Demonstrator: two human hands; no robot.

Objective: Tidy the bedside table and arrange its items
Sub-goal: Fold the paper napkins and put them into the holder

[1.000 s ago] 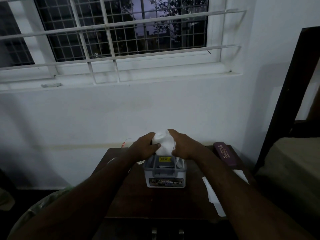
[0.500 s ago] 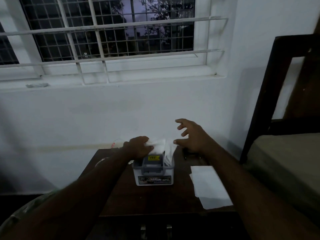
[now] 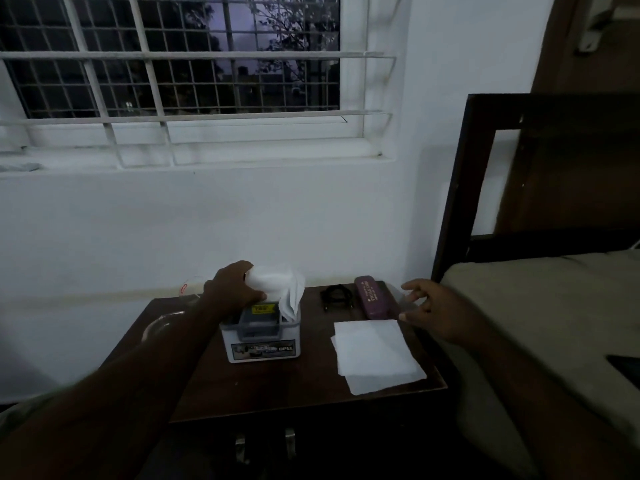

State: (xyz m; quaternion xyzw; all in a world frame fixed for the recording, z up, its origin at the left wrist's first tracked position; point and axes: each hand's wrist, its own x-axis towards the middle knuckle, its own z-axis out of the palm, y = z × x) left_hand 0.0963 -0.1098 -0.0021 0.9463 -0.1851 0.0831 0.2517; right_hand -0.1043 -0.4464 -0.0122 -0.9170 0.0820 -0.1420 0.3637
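The left hand (image 3: pixel 235 292) curls over a wad of white tissue (image 3: pixel 277 289), pressing it down into the top of a small white and grey box (image 3: pixel 261 336) that stands near the middle of the bedside table (image 3: pixel 311 389), towards its back edge. Tissue corners droop over the box's right rim. The right hand (image 3: pixel 436 313) hovers over the table's right edge with fingers loosely spread, holding nothing, its fingertips just beside a maroon case (image 3: pixel 375 301) that lies along the back right corner. A coiled black cable (image 3: pixel 337 296) sits left of the case, and a flat white paper napkin (image 3: pixel 377 355) lies at the front right, one corner jutting past the edge. Something clear, perhaps a glass vessel (image 3: pixel 162 323), sits at the left edge; the dim light leaves it uncertain.

The tissue is apparently being stuffed away. Next, the free hand probably needs to close on the case or napkin and square it up.
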